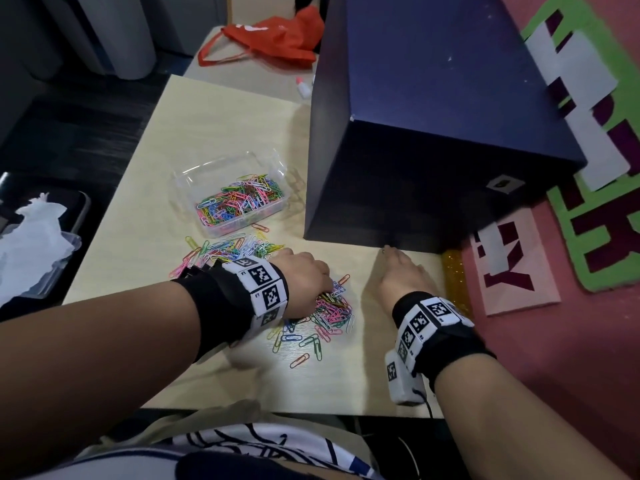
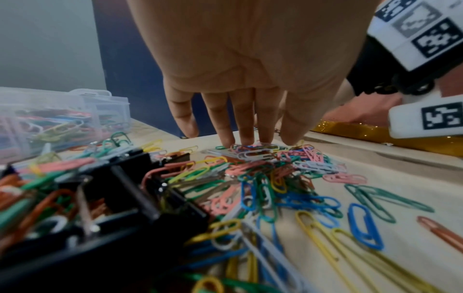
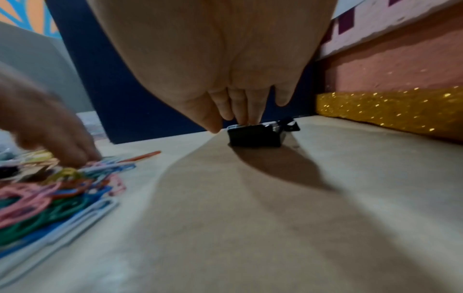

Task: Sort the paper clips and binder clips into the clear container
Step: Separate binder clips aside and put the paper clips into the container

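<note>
While the left hand [image 1: 304,275] presses straight fingers onto loose coloured wire paper clips [image 2: 253,150] on the counter [image 1: 221,116], the right hand [image 3: 225,83] touches a black binder clip [image 3: 255,134] with extended fingers; next, I judge, pinch and carry it to the clear plastic container [image 1: 228,178], already part filled.

The head camera looks steeply down on the table [image 1: 214,126] from above. Both wrist cameras sit low near its surface, facing forward along the fingers; all three share the paper clips [image 1: 329,313].
</note>
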Motion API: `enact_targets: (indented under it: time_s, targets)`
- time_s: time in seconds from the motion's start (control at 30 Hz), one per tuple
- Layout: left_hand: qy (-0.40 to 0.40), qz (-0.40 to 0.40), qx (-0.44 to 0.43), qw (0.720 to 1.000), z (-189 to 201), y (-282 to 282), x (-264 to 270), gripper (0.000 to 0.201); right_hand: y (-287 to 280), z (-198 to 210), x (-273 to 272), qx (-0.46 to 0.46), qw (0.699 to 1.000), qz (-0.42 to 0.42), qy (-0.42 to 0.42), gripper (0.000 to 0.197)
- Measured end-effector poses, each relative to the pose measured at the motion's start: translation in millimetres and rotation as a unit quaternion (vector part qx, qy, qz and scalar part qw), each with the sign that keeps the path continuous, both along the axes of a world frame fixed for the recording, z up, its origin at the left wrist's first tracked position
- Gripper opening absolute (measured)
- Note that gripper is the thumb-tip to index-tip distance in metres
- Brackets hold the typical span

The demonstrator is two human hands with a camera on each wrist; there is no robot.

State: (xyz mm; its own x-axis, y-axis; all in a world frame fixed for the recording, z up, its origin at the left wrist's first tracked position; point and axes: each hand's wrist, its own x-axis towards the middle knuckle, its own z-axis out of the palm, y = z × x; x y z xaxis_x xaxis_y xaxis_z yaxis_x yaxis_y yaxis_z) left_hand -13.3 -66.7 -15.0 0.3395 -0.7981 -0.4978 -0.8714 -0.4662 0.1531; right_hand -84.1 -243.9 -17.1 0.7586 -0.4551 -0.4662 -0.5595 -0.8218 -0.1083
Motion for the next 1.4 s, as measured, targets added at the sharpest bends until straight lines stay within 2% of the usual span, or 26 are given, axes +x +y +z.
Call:
enact_targets:
  time_s: [0.1,0.2,0.3,0.43,0.53,0.67,0.73,0.83,0.9,1.03,1.2,1.33,1.4]
  targets:
    - [-0.025,0.038,-0.022,0.999,2.9,2.0,3.9,0.041,21.0,7.7,2.2,0.009,0.999,0.043,0.025,0.067]
    - [-0.076,0.096,-0.055,0.991,5.4,9.1,11.9,0.031,50.1,4.9,-1.6,0.006,0.990,0.139,-0.006,0.047]
    - [-0.112,0.148,-0.047,0.981,9.3,21.0,24.8,0.028,71.4,-0.9,-3.9,0.006,0.980,0.196,-0.021,0.044]
    - [-0.072,0.194,-0.007,0.978,9.1,42.9,43.1,0.041,70.1,1.1,5.2,0.033,0.985,0.146,-0.085,0.034]
    - [-0.034,0.178,0.023,0.983,6.9,56.4,49.7,0.044,70.9,2.0,13.6,0.044,0.981,0.161,-0.099,0.026]
    - [-0.026,0.179,-0.024,0.983,5.6,70.1,46.6,0.041,89.0,-2.2,28.0,0.089,0.970,0.194,-0.115,0.025]
    - [-0.029,0.198,-0.050,0.979,6.7,77.0,44.3,0.036,100.3,-3.6,34.7,0.096,0.962,0.233,-0.105,0.030]
    - [-0.036,0.196,-0.033,0.979,10.1,85.6,40.5,0.026,113.1,-3.5,40.1,0.056,0.958,0.279,-0.035,0.034]
    - [-0.023,0.175,-0.002,0.984,12.5,88.6,34.5,0.029,118.5,-4.2,39.8,0.035,0.963,0.268,-0.009,0.031]
    - [-0.030,0.113,0.046,0.992,6.2,90.3,20.5,0.054,122.3,-5.8,37.0,0.019,0.971,0.236,-0.022,0.025]
    - [-0.068,0.099,0.020,0.993,0.5,84.5,16.0,0.047,122.6,-5.2,35.2,0.072,0.985,0.147,-0.050,0.013]
    - [-0.090,0.109,0.018,0.990,-2.9,80.5,18.2,0.055,116.1,-5.7,28.2,0.124,0.982,0.098,-0.106,0.019]
    - [-0.092,0.104,0.027,0.990,-2.5,78.1,20.1,0.052,111.3,-5.5,22.9,0.136,0.978,0.074,-0.143,0.019]
